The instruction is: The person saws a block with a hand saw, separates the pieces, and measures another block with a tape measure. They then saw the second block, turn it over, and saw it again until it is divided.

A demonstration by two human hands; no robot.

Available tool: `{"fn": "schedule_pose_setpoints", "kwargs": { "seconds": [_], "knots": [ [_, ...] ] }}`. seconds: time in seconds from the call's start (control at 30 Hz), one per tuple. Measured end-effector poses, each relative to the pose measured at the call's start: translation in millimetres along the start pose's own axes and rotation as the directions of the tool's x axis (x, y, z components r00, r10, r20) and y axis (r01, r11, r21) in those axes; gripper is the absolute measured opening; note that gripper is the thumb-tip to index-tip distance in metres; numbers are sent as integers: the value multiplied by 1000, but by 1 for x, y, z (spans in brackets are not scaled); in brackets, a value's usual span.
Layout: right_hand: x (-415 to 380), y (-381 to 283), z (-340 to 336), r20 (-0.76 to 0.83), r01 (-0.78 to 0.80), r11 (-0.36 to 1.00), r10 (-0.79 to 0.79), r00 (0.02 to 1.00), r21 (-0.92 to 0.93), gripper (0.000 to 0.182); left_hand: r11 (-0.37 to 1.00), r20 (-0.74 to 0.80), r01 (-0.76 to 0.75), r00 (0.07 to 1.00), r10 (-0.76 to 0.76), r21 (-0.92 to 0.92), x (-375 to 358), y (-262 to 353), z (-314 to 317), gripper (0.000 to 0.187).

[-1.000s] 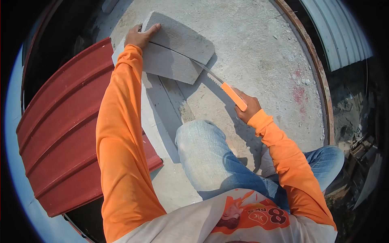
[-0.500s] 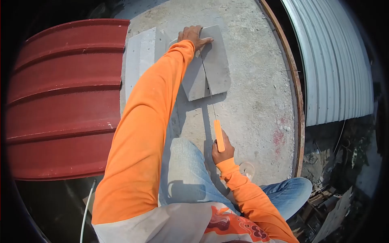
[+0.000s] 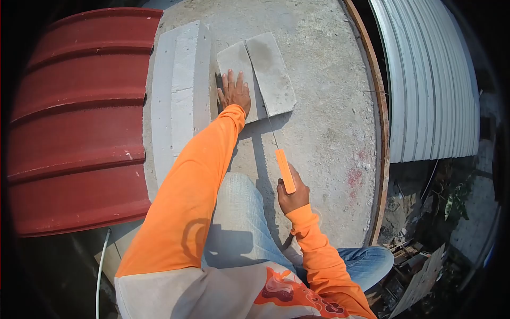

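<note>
A flat grey block (image 3: 272,74) lies on the concrete, with a long slanting cut running through it from its far edge to its near edge. My left hand (image 3: 234,94) rests with spread fingers on the block's left part. The orange handle of a saw (image 3: 285,170) is gripped in my right hand (image 3: 293,192), nearer to my body. The thin blade reaches from the handle into the near end of the cut; the rest of it is hidden in the block.
Long pale blocks (image 3: 183,90) stand left of the cut block. Beyond them is a red ribbed metal sheet (image 3: 85,117). A brown edging strip (image 3: 383,133) borders the concrete on the right, beside a corrugated metal roof (image 3: 433,85).
My left hand has moved from the block's far edge nearer to me, onto its left part, with the fingers spread. The gap in the block looks wider at the far end.
</note>
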State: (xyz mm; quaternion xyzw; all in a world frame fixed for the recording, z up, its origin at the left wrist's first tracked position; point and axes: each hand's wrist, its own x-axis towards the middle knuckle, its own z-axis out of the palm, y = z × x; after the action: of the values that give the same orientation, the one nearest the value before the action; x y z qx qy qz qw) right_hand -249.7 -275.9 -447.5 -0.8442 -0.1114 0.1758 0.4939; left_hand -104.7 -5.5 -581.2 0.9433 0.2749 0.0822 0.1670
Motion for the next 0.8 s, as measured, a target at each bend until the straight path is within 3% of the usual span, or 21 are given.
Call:
{"fn": "schedule_pose_setpoints", "kwargs": {
  "seconds": [0.13, 0.27, 0.33, 0.43, 0.47, 0.6, 0.63, 0.7, 0.77, 0.8],
  "knots": [
    [-7, 17, 1, -36, 78, 996, -80, 996, -53, 60, 1000, 49, 9, 999, -9, 15, -8, 2, 3, 49],
    [-16, 44, 11, 17, 7, 999, -6, 1000, -41, 60, 1000, 37, 9, 999, -9, 1, -8, 3, 4, 49],
    [-21, 69, 35, -85, 107, 988, -117, 990, -110, 57, 1000, 19, 0, 1000, 0, -4, -6, 2, 5, 50],
    [-25, 108, 56, -103, 135, 985, -146, 984, -104, 60, 1000, 23, -6, 1000, 6, -1, -13, 3, 2, 49],
    [-12, 116, 53, -117, 208, 962, -230, 966, -178, 62, 1000, 41, 10, 999, -9, -15, -13, 4, 2, 49],
    [0, 127, 51, -112, 198, 973, -212, 971, -121, 64, 998, 62, 36, 997, -39, 51, -8, 8, -3, 47],
    [-9, 122, 52, -120, 166, 980, -180, 976, -112, 64, 998, 92, 22, 995, -28, 61, -13, 8, -2, 47],
    [-13, 116, 51, -57, 16, 999, -18, 998, -49, 65, 999, 5, 11, 1000, -11, 42, -10, 8, -1, 47],
    [-25, 115, 43, -40, -4, 998, 1, 999, -65, 66, 999, -11, -8, 1000, 8, 44, -10, 5, 2, 46],
    [-37, 117, 37, -33, 76, 991, -80, 996, -114, 66, 999, 15, 9, 1000, -9, 52, -10, 6, 1, 47]
  ]
}}
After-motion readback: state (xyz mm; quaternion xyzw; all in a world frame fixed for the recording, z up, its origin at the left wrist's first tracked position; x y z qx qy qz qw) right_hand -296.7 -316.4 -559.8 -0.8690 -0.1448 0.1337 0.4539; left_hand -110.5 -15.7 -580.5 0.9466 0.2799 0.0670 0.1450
